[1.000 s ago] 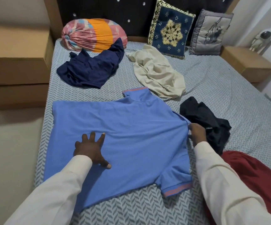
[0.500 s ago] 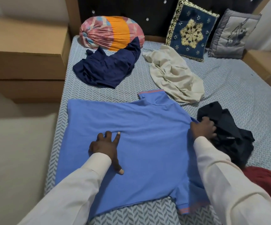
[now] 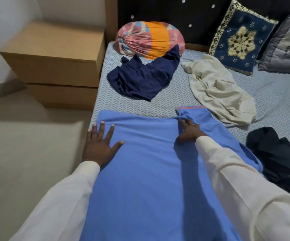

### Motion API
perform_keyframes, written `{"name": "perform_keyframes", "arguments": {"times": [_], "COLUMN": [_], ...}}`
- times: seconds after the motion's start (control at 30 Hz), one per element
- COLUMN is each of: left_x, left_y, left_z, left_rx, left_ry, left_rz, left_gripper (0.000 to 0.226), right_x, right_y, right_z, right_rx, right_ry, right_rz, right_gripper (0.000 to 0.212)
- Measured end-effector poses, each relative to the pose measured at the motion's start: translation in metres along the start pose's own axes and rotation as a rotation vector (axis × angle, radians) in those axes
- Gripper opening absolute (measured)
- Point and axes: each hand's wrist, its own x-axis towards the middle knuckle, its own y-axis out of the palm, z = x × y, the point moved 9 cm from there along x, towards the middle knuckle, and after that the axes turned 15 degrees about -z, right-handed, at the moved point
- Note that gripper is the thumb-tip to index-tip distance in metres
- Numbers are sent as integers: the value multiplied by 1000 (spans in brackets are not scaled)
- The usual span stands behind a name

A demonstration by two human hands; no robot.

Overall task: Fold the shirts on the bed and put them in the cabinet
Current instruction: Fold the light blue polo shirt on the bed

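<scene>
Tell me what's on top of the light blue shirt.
On the light blue shirt, the left hand lies flat near the left edge, the right hand by the collar. The sleeves hide its near part.

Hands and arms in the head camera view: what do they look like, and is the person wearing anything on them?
Both arms are covered to the wrist by long, loose, plain cream-white sleeves, the left sleeve and the right sleeve alike. The left hand and right hand are bare: no gloves, rings or watch show.
</scene>
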Motion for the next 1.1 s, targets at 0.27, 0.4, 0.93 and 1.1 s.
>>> {"name": "perform_keyframes", "arguments": {"times": [0.27, 0.4, 0.93, 1.1], "left_x": [-18, -91, -223, -213], "left_y": [2, -4, -25, -22], "left_z": [-11, -58, -45, -54], "left_rx": [139, 5, 53, 104], "left_ry": [-23, 165, 283, 356], "left_rz": [83, 123, 354, 472], "left_gripper": [68, 61, 87, 94], "right_x": [-21, -103, -262, -251], "right_y": [11, 7, 45, 51], "right_z": [16, 35, 17, 27], "right_rx": [-52, -5, 0, -223], "right_ry": [-17, -142, 32, 92], "right_rz": [-25, -250, 102, 227], "right_gripper": [105, 74, 109, 104]}}
